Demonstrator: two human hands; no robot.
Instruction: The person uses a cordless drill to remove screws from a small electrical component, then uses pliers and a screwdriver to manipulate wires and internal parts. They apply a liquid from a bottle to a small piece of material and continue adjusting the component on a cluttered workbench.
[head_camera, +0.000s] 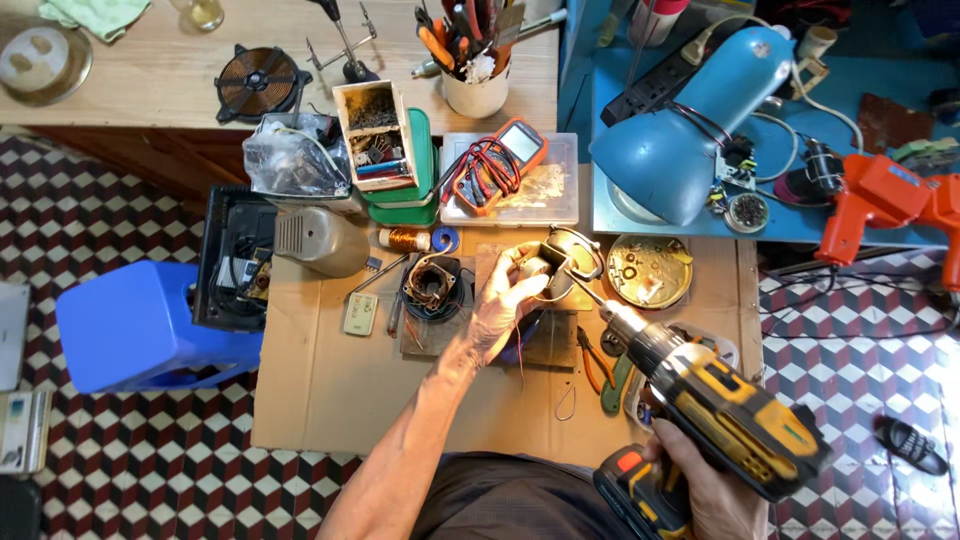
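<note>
My left hand (503, 303) grips a small metal motor part (545, 266) over the cardboard-covered table (320, 380), next to a round metal ring (578, 250). My right hand (705, 490) holds the handle of a yellow and black cordless drill (725, 405). The drill's bit (588, 293) points up and left and touches the part held by my left hand. A wound motor stator (433, 285) lies just left of my left hand.
A blue desk lamp (690, 125), an orange multimeter (500, 160), a cup of tools (476, 60), a brass dish of small parts (650, 270) and pliers (595, 365) surround the work spot. A blue stool (135, 325) stands at the left. An orange heat gun (885, 200) lies right.
</note>
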